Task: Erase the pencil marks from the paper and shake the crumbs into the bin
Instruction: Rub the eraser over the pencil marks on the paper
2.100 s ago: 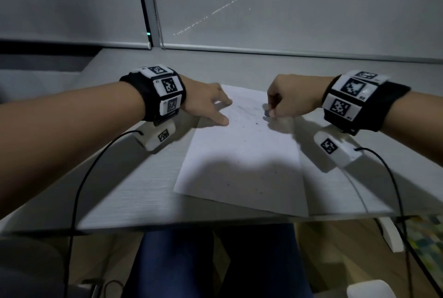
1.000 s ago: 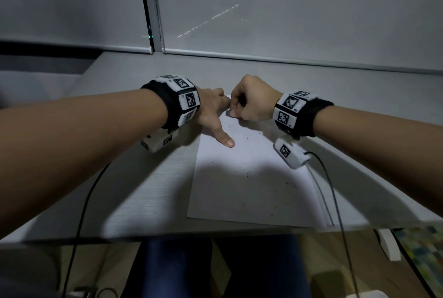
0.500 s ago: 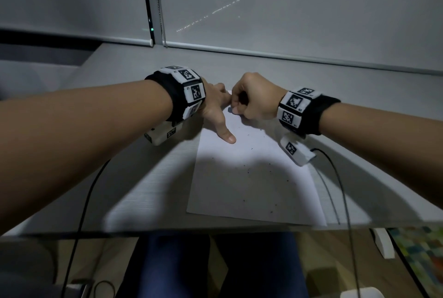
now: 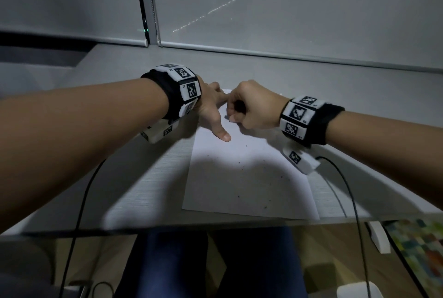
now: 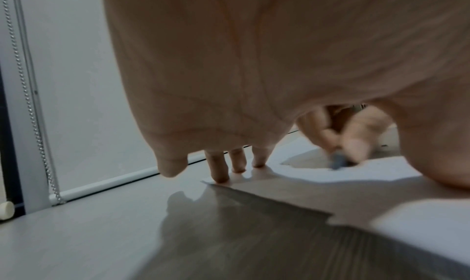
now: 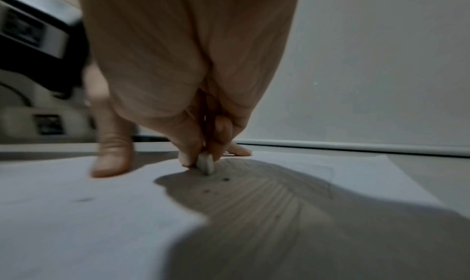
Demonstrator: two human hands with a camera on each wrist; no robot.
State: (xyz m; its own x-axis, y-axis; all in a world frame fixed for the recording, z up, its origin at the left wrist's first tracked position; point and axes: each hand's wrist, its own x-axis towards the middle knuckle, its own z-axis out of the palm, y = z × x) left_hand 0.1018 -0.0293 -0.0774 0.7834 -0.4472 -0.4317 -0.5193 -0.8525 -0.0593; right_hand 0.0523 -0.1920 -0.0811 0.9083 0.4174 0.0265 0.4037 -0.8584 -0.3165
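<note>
Your desk (image 4: pixel 148 178) takes up most of the head view, with the white paper (image 4: pixel 239 178) lying flat near its front edge, long side running away from you; compared with half a second ago it sits in the same place and the layout is basically unchanged. Your left hand (image 4: pixel 211 110) is still spread flat on the paper's far left corner, thumb stretched toward you and fingertips (image 5: pixel 220 175) pressed down on the sheet's edge, same as before. Your right hand (image 4: pixel 251 108) has stayed at the far end of the sheet, just right of the left hand and almost touching it, fingers curled, pinching the small pale eraser (image 6: pixel 206 163) between thumb and forefinger with its tip on the paper. Dark crumbs (image 4: pixel 242 168) are scattered over the middle and near half of the sheet, about as many as in the previous frame. From the head view your right fist hides the eraser completely; only the wrist cameras show it, and both are motion-blurred there. Pencil marks are hard to make out: faint lines at best near the eraser. The bin can't be identified; a white object is cut off at the bottom right edge.
</note>
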